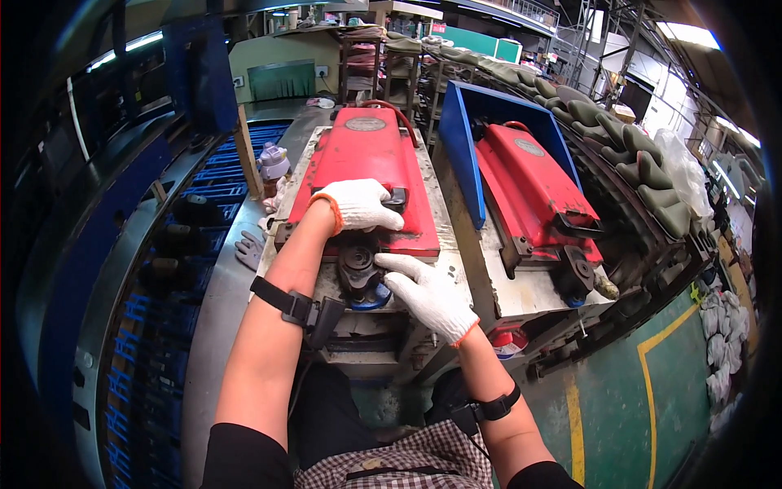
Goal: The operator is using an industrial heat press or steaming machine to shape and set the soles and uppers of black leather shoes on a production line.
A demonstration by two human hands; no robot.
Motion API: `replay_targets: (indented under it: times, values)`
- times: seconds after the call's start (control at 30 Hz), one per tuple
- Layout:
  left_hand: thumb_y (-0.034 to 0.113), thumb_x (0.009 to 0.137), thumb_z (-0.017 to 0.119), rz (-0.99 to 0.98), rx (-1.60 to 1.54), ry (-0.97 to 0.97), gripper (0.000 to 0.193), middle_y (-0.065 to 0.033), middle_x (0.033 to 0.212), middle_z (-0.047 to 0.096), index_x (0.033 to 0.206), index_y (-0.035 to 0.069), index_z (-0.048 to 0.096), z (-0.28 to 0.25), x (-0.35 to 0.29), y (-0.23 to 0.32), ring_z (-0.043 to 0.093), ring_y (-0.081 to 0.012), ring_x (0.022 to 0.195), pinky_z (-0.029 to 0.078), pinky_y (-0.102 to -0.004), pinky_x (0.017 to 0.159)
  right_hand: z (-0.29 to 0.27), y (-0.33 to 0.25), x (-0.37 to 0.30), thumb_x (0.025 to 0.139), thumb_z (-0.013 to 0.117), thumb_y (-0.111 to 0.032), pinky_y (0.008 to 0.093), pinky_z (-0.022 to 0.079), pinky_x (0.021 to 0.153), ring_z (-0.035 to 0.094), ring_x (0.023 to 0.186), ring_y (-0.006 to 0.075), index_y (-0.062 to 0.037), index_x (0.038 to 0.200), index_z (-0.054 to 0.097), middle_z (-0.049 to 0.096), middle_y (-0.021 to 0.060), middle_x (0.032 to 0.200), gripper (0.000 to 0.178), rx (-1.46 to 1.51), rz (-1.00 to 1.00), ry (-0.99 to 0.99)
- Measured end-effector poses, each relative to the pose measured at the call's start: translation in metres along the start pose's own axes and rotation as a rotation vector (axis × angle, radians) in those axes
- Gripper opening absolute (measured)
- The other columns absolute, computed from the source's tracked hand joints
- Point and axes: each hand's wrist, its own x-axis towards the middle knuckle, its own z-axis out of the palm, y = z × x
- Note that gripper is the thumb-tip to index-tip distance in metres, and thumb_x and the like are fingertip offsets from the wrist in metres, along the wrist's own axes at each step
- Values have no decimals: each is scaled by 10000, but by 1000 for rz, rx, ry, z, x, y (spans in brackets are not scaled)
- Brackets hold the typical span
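Note:
My left hand (358, 206), in a white knitted glove with an orange cuff, is closed over the black handle (397, 198) at the front of a red metal cover (362, 159). Most of that handle is hidden under the glove. Below the cover's front edge sits a black rounded clamp-like part (357, 262) with a blue base. My right hand (432, 295), gloved the same way, lies against the right side of this part. Its fingers are spread and it holds nothing that I can see.
To the right stands a second red-covered machine (529, 183) with a blue guard (458, 147). Blue racks (159, 326) run along the left. A loose grey glove (248, 248) and a lidded bottle (274, 163) lie left of the machine. Green boots (643, 163) line a rack at right.

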Motion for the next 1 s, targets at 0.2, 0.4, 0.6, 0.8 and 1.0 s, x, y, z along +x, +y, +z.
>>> replay_targets:
  times: [0.2, 0.4, 0.6, 0.8, 1.0]
  values:
    - [542, 789, 715, -11, 27, -10, 502, -93, 746, 698, 882, 49, 730, 1, 1, 3, 681, -228, 737, 510, -353, 715, 30, -4, -17, 1031, 570, -237, 358, 491, 1043, 669, 1190, 276, -33, 1383, 620, 694, 169, 1304, 410, -77, -118, 159]
    - [516, 787, 696, 0, 41, 28, 496, -102, 759, 718, 895, 35, 747, 1, 1, -3, 696, -236, 730, 531, -366, 727, 48, -19, -27, 1065, 490, -185, 250, 474, 571, 536, 643, 74, -47, 1436, 554, 628, 24, 917, 402, 443, 142, 45]
    - [490, 807, 688, 59, 85, 4, 485, -114, 804, 721, 928, 22, 730, 1, 10, -8, 690, -242, 751, 523, -361, 734, 83, -25, -35, 1074, 474, -233, 287, 504, 654, 597, 770, 120, -103, 1543, 398, 608, 49, 1007, 492, 699, 231, -39]
    - [402, 864, 713, 61, -87, -118, 367, -39, 726, 630, 904, 39, 682, -1, 14, -20, 580, -163, 666, 454, -332, 649, 96, -24, -28, 1056, 498, -324, 442, 458, 1066, 599, 1253, 464, -88, 1569, 307, 531, 270, 1445, 596, 306, -32, -7]
    - [375, 870, 717, 72, -84, -101, 339, -41, 715, 633, 844, 40, 671, -7, 8, -9, 579, -163, 656, 453, -334, 642, 122, -23, -9, 1060, 484, -430, 492, 476, 1028, 617, 1182, 511, -107, 1604, 213, 547, 351, 1399, 688, 35, -118, 2]
